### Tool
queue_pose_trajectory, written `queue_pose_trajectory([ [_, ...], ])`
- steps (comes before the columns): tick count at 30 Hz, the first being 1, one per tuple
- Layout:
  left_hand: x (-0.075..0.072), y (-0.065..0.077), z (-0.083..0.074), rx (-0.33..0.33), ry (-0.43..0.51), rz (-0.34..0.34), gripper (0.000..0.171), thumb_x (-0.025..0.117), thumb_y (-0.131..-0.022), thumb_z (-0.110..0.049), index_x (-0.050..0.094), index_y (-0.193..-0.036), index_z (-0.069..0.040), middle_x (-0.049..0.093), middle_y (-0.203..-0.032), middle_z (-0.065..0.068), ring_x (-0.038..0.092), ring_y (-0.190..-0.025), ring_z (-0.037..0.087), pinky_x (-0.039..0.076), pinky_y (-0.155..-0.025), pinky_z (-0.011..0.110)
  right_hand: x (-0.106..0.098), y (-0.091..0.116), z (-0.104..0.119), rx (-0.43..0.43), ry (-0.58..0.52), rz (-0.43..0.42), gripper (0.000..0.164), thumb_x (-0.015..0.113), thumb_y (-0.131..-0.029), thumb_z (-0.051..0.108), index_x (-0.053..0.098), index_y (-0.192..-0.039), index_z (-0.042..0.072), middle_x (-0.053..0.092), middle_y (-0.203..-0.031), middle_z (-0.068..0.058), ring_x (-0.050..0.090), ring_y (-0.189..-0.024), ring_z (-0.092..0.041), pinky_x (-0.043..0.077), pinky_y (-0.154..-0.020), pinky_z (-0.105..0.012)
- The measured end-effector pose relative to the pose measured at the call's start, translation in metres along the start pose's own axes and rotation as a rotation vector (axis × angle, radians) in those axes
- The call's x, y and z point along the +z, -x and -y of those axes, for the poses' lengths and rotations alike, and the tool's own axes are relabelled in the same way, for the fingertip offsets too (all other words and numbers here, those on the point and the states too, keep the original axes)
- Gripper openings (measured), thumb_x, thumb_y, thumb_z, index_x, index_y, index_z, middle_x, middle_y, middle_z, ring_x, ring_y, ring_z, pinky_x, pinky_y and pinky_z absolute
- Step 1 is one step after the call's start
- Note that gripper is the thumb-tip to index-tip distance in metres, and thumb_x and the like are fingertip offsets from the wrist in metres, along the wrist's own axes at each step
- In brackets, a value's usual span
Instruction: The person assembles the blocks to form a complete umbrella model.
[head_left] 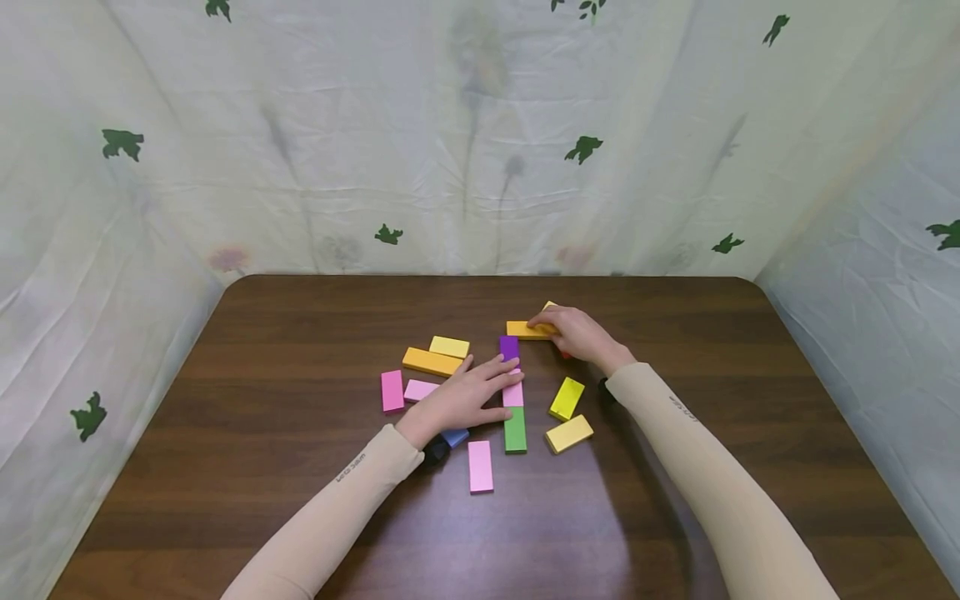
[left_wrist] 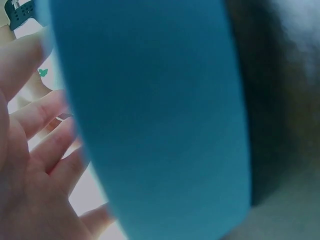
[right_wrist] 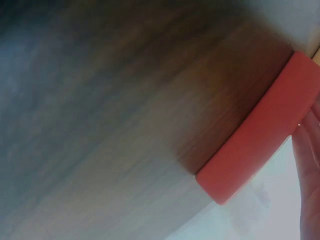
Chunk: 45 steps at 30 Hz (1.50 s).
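In the head view, my left hand (head_left: 467, 398) spreads its fingers over a line of blocks: a purple block (head_left: 508, 346), a pink block (head_left: 513, 395) and a green block (head_left: 516, 433). Its fingertips rest at the purple and pink ones. My right hand (head_left: 583, 335) grips the right end of an orange block (head_left: 519, 330), which lies crosswise at the line's far end. Beneath that palm, a red block (right_wrist: 260, 130) shows in the right wrist view. A blue block (left_wrist: 155, 120) fills much of the left wrist view, beside the left hand's fingers.
A yellow block (head_left: 567, 398) and a pale yellow block (head_left: 569, 434) lie right of the line. To its left are another orange block (head_left: 431, 362), a dark pink block (head_left: 392, 391) and others. One light pink block (head_left: 481, 467) lies nearer. A patterned curtain (head_left: 480, 167) hangs behind the table.
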<state>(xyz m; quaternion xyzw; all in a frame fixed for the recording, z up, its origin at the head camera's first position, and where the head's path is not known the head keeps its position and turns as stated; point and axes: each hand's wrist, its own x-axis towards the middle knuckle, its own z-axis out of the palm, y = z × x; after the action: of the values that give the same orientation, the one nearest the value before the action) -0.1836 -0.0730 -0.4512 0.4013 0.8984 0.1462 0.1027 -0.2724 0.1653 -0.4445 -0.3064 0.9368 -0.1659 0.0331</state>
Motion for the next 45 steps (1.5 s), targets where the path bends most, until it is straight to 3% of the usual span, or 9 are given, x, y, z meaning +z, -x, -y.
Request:
queue_pose_trajectory([
  [11,0.0,0.001,-0.001,-0.008,-0.006,0.006,0.063,0.058,-0.094,-0.043,0.04,-0.147,-0.015,0.026,-0.155,0.002,0.017,-0.143,0.023,0.01,-0.109,0.06,0.003,0.002,-0.003,-0.03,-0.03,-0.019,0.033,0.058,-0.091,-0.005,0.067,-0.12,0.007,0.064,-0.118,-0.008,0.058,-0.11,-0.025,0.042,-0.099,-0.042],
  [33,-0.003,0.003,0.002,-0.017,0.0,-0.022,0.063,0.057,-0.093,-0.046,0.041,-0.147,-0.017,0.027,-0.155,0.002,0.02,-0.143,0.021,0.01,-0.11,0.058,0.004,0.002,-0.004,0.019,-0.056,-0.019,0.032,0.06,-0.09,-0.003,0.068,-0.118,0.009,0.064,-0.118,-0.007,0.057,-0.112,-0.025,0.04,-0.101,-0.042],
  [39,-0.015,0.013,0.013,-0.045,0.049,-0.087,0.059,0.061,-0.093,-0.038,0.044,-0.144,-0.014,0.034,-0.152,0.004,0.024,-0.141,0.025,0.011,-0.111,0.055,0.004,0.001,-0.004,0.015,-0.051,-0.02,0.031,0.061,-0.09,-0.004,0.068,-0.118,0.009,0.064,-0.118,-0.007,0.057,-0.112,-0.025,0.041,-0.1,-0.042],
  [45,-0.027,0.031,0.035,-0.076,0.055,-0.15,0.052,0.064,-0.093,-0.027,0.05,-0.139,-0.008,0.041,-0.146,0.012,0.033,-0.136,0.03,0.019,-0.11,0.053,0.005,0.002,-0.005,-0.012,-0.048,-0.034,0.031,0.061,-0.089,-0.004,0.069,-0.117,0.008,0.065,-0.116,-0.007,0.058,-0.11,-0.024,0.042,-0.099,-0.04],
])
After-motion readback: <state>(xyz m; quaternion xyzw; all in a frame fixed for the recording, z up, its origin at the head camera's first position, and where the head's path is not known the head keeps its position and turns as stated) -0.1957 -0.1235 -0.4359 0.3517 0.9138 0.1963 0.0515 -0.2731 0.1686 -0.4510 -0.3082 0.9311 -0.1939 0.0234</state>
